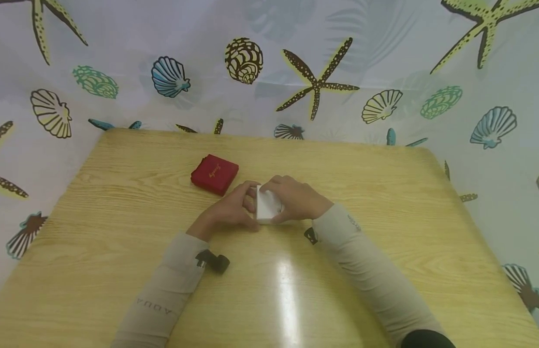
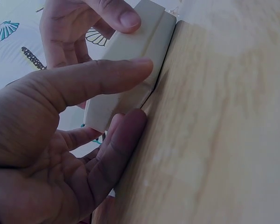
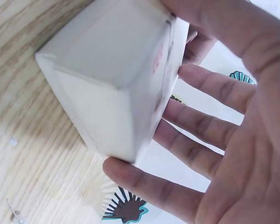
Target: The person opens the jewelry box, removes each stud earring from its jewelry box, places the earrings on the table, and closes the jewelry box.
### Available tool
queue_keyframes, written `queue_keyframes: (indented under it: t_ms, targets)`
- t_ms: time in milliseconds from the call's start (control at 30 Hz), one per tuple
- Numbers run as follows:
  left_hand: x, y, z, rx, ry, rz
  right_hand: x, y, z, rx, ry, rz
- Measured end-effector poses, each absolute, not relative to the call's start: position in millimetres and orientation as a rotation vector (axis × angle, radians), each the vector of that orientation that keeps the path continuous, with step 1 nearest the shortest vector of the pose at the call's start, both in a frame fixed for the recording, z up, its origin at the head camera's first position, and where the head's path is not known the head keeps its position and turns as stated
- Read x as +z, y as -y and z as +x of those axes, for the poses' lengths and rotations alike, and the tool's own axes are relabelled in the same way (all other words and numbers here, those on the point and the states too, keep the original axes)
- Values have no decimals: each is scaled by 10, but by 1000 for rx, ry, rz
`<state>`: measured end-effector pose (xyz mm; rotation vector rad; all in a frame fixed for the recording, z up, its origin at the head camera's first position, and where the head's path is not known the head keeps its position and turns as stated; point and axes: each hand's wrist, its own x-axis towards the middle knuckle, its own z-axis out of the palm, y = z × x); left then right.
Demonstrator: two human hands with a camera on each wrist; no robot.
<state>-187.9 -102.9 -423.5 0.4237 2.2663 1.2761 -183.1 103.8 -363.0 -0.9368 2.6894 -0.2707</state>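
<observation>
A small white box (image 1: 267, 209) sits on the wooden table between both hands. My left hand (image 1: 233, 209) holds its left end, and in the left wrist view the thumb (image 2: 107, 79) lies across the near side. My right hand (image 1: 298, 197) grips the box from the right, its thumb on the near side and fingers over the far side. In the right wrist view the white box (image 3: 93, 112) shows a beveled edge and a faint reddish mark. A red box (image 1: 216, 174) with gold lettering lies just beyond my left hand.
The wooden table (image 1: 373, 280) meets a curtain (image 1: 199, 106) printed with shells and starfish at its far edge. In the right wrist view, a tiny clear piece (image 3: 13, 142) and a small pin-like piece (image 3: 18, 217) lie on the tabletop.
</observation>
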Motion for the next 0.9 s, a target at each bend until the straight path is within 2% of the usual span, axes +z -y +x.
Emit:
queue_keyframes:
  t_ms: [500,733,900]
  targets:
    - [-4249,1034,-1882,1278,-2268,409,-3653,-1062,-1861,-302,-2680,-915]
    - [-4285,1006,-1888,1292,-2253,388,-3567,-1224,-1905,-262,-2675,-741]
    - [-4251,1004,-1887,1294,-2261,374,-3550,-1277,-1945,-263,-2629,-757]
